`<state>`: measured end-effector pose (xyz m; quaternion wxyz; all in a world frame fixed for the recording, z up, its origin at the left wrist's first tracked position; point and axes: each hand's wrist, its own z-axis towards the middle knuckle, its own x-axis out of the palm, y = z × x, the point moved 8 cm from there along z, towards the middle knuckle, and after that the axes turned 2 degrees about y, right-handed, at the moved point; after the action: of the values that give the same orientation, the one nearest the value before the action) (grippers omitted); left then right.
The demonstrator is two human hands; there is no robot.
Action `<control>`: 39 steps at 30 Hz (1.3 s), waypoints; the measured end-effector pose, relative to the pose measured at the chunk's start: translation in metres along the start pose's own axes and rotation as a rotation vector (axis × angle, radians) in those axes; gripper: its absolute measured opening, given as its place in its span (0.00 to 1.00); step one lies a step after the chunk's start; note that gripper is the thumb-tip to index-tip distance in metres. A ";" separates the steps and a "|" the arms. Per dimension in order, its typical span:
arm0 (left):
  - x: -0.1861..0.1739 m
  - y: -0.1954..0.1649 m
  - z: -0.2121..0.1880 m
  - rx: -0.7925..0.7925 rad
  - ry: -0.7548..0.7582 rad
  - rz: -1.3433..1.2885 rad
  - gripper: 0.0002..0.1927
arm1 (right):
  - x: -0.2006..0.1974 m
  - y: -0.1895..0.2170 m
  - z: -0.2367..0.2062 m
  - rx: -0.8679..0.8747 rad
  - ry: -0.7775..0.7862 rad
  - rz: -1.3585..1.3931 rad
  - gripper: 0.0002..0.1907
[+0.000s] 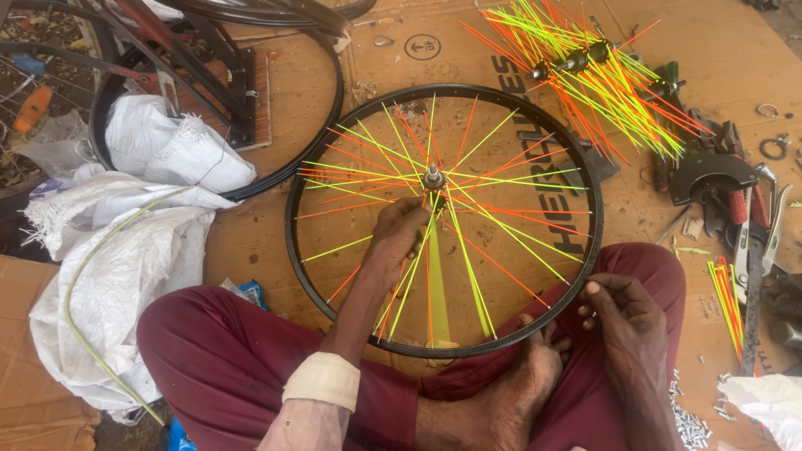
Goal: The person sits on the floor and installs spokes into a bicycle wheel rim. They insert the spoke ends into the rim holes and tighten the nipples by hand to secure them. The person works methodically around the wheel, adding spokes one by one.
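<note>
A black bicycle wheel rim (317, 142) lies flat on cardboard in front of my crossed legs, laced with orange and yellow-green spokes running to a metal hub (433, 177) at its centre. My left hand (398, 234) reaches inside the rim just below the hub, fingers closed around spokes there. My right hand (622, 313) rests on the rim's near right edge by my knee, fingers curled at the rim where spokes meet it. My bare foot (510, 384) touches the rim's near side.
A second hub bristling with loose orange and yellow-green spokes (597, 79) lies at the back right. Tools and metal parts (723, 179) sit at the right, small metal nipples (689, 418) near my right knee. White sacks (142, 217) and another black rim (288, 159) lie at the left.
</note>
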<state>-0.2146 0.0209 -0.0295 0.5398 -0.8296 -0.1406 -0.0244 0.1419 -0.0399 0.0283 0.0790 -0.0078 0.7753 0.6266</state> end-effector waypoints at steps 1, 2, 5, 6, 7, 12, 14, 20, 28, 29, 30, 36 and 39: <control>-0.001 0.004 0.002 -0.002 0.022 -0.090 0.16 | 0.000 0.000 0.001 -0.002 0.004 0.010 0.11; -0.002 0.008 0.004 -0.004 0.044 -0.181 0.16 | 0.000 -0.001 0.001 -0.005 0.007 0.020 0.11; -0.007 0.024 0.004 -0.105 0.140 -0.348 0.14 | 0.000 -0.002 0.003 -0.016 0.014 0.035 0.11; -0.009 0.029 0.002 -0.154 0.176 -0.385 0.13 | 0.000 -0.002 0.003 -0.022 0.016 0.038 0.11; -0.002 0.027 -0.001 -0.144 0.301 -0.560 0.14 | 0.000 -0.003 0.003 -0.015 0.010 0.031 0.11; 0.016 0.021 -0.019 -0.165 0.461 -1.034 0.15 | -0.002 -0.006 0.002 0.001 0.003 0.015 0.10; 0.019 0.029 -0.020 -0.205 0.285 -0.790 0.17 | -0.002 -0.008 0.002 0.014 0.019 0.058 0.10; 0.052 0.016 -0.039 -0.119 0.271 -0.013 0.22 | -0.008 -0.009 0.002 0.045 0.068 0.344 0.09; 0.071 -0.016 -0.053 0.390 -0.058 0.999 0.38 | -0.020 -0.017 0.003 0.096 0.086 0.457 0.10; 0.075 -0.021 -0.055 0.446 -0.072 0.934 0.39 | -0.021 -0.020 0.005 0.106 0.089 0.459 0.10; 0.078 -0.026 -0.058 0.501 -0.085 0.869 0.40 | -0.022 -0.024 0.007 0.116 0.091 0.462 0.11; 0.096 0.010 -0.054 -0.097 -0.036 0.018 0.39 | -0.034 -0.041 0.019 0.162 0.080 0.622 0.10; 0.110 0.007 -0.050 -0.034 -0.130 -0.163 0.40 | -0.037 -0.040 0.022 0.138 0.110 0.687 0.10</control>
<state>-0.1017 -0.0043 0.0059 0.5115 -0.8243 -0.2419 -0.0166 0.1851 -0.0298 -0.0101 -0.1777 0.2249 0.7764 0.5613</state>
